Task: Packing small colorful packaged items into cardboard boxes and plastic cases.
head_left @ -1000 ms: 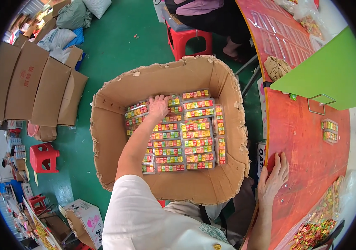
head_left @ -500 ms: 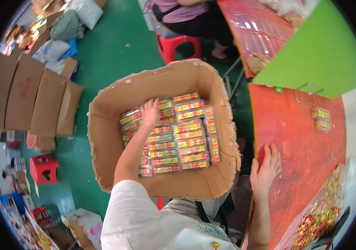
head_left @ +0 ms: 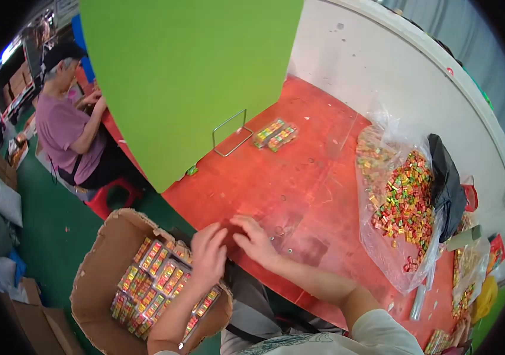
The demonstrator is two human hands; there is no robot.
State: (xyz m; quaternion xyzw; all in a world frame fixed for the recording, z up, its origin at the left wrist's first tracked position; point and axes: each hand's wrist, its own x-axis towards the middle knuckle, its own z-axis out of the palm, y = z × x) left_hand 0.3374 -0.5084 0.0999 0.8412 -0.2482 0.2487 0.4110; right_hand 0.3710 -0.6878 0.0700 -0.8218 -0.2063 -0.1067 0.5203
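Note:
My left hand (head_left: 208,255) hovers by the near edge of the red table (head_left: 228,189), beside the cardboard box, its fingers extended and nothing seen in them. Just to its right, my right hand (head_left: 255,241) hangs over the table edge with fingers stretched and slightly bent, also holding nothing visible. Inside the open cardboard box (head_left: 95,266) on the left, clear packs of small colourful wrapped sweets (head_left: 146,293) lie in rows. My left forearm crosses over the box and hides part of them. Farther back on the table is a single clear pack of sweets (head_left: 275,135).
A green board (head_left: 193,77) with a wire frame (head_left: 231,133) at its foot stands across the table. Loose wrapped sweets (head_left: 406,195) are heaped on plastic sheeting at right, beside a black bag (head_left: 445,186). A person in purple (head_left: 66,121) sits beyond the board.
The view has swung right toward the table. My left hand has come out of the box to the table edge, where both hands are now close together.

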